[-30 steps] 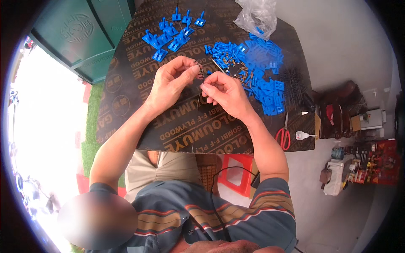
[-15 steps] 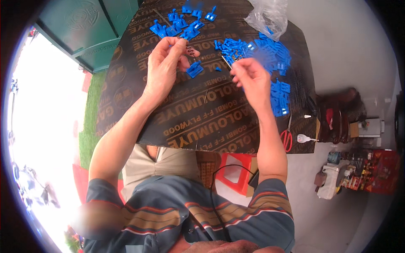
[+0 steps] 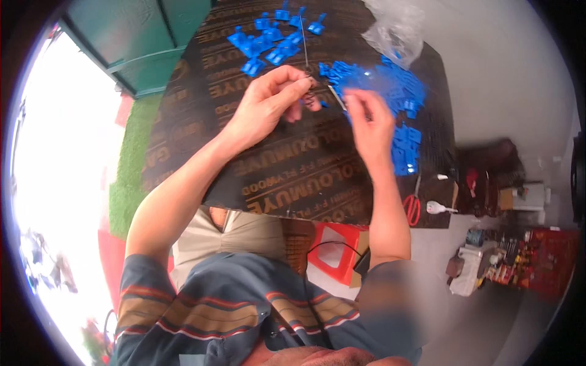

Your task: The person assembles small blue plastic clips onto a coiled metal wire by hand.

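Observation:
My left hand (image 3: pixel 271 107) is over the middle of the dark board, its thumb and fingertips pinched around a thin metal rod (image 3: pixel 305 46). The rod points away from me, and a dark coil (image 3: pixel 310 97) shows below the fingertips. My right hand (image 3: pixel 371 116), slightly blurred, is closed on a slim silvery stick (image 3: pixel 337 97) whose tip points toward the left hand. A small blue piece (image 3: pixel 323 104) lies between the hands. Beyond the left hand, several blue plastic clips (image 3: pixel 262 43) are spread out. A heap of blue plastic parts (image 3: pixel 397 88) lies beyond the right hand, partly covered by it.
A clear plastic bag (image 3: pixel 397 30) rests at the board's far right. Flat blue parts (image 3: pixel 404 149) lie right of my right wrist. Red-handled scissors (image 3: pixel 412 209) and a white plug-like item (image 3: pixel 438 208) are by the near right corner. A red stool (image 3: pixel 332 250) stands below the board's edge.
My left hand has moved right, closer to the right hand, and the rod now stands out plainly. The blue clip that was beside its fingers is no longer plainly visible there.

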`<act>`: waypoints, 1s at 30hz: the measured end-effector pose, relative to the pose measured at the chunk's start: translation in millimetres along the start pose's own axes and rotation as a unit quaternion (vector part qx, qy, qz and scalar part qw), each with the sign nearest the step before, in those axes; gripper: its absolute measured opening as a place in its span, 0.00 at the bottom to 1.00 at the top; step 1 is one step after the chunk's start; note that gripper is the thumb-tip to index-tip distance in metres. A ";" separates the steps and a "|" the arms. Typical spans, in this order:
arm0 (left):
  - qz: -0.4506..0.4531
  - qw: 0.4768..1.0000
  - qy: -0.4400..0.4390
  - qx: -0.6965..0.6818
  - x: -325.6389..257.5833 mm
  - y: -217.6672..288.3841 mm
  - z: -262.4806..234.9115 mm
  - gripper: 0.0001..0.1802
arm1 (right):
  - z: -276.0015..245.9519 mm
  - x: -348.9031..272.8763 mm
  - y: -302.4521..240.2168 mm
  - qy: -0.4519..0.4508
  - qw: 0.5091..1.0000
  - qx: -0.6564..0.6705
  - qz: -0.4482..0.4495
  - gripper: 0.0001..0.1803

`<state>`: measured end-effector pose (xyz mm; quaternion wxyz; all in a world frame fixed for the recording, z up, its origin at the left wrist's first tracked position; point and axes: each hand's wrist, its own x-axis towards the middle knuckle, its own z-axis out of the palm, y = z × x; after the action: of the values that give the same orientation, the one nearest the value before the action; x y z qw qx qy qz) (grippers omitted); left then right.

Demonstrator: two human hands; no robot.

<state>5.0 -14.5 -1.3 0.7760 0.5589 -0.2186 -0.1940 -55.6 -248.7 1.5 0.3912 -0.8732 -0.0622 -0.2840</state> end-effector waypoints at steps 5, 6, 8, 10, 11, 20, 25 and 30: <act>0.021 0.980 -0.042 0.193 -12.6 -2.7 10.0 0.12 | 14.4 -10.3 -18.4 -0.086 0.985 0.149 0.020 0.10; 0.022 0.980 -0.053 0.190 -12.9 -5.0 12.8 0.12 | 15.2 -12.2 -17.9 -0.091 0.979 0.179 0.043 0.11; 0.020 0.969 -0.057 0.238 -12.7 -9.2 17.5 0.12 | 14.4 -14.3 -15.8 -0.089 0.974 0.200 0.060 0.11; 0.013 0.968 -0.068 0.243 -11.4 -12.2 18.6 0.12 | 10.6 -15.7 -14.5 -0.089 0.968 0.224 0.076 0.12; 0.005 0.969 -0.070 0.237 -12.1 -12.6 19.3 0.13 | 8.2 -15.0 -15.4 -0.092 0.956 0.254 0.111 0.11; -0.068 0.968 -0.075 0.231 -11.3 -10.2 21.4 0.13 | 11.3 -14.9 -13.2 -0.098 0.926 0.325 0.165 0.11; -0.060 0.967 -0.067 0.237 -11.3 -9.6 22.9 0.13 | 14.3 -15.8 -11.9 -0.074 0.940 0.298 0.148 0.10; -0.068 0.965 -0.082 0.240 -11.1 -8.2 19.2 0.13 | 13.4 -13.3 -9.9 -0.069 0.940 0.300 0.150 0.11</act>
<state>-15.4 -26.0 -5.1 0.5834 0.7245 -0.2832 -0.2336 -63.9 -230.8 -6.5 0.6679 -0.7318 -0.0396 -0.1295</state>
